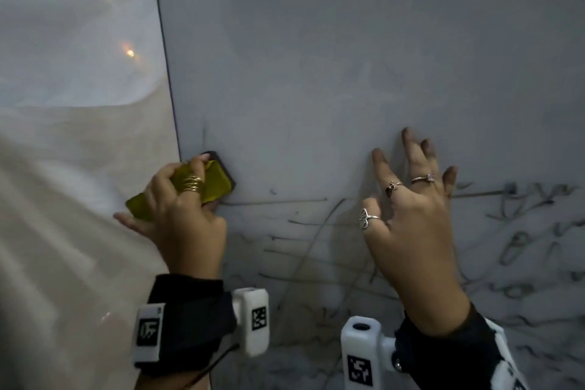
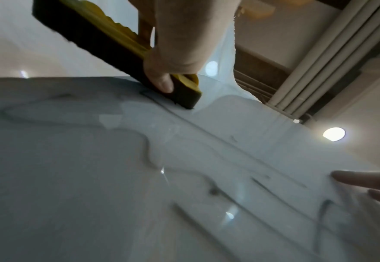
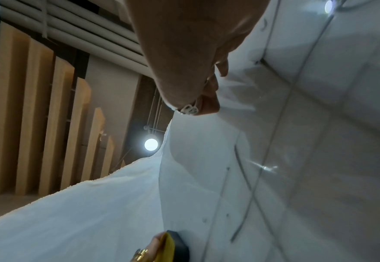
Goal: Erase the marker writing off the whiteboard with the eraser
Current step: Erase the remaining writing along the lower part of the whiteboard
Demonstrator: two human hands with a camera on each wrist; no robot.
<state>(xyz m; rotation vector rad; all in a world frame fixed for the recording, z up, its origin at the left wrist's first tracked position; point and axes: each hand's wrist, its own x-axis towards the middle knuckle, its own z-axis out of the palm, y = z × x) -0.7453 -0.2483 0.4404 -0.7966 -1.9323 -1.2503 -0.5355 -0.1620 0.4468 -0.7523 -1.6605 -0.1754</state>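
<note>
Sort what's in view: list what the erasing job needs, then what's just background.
Job:
- eraser, yellow, gripped by the left hand
- whiteboard
- marker writing
- right hand, spread on the whiteboard

Background:
- white sheet beside the board
- wooden slats
- ceiling lamp

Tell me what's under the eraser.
The eraser, gripped by the left hand, presses its dark pad against the whiteboard. Any marker writing beneath is covered.
</note>
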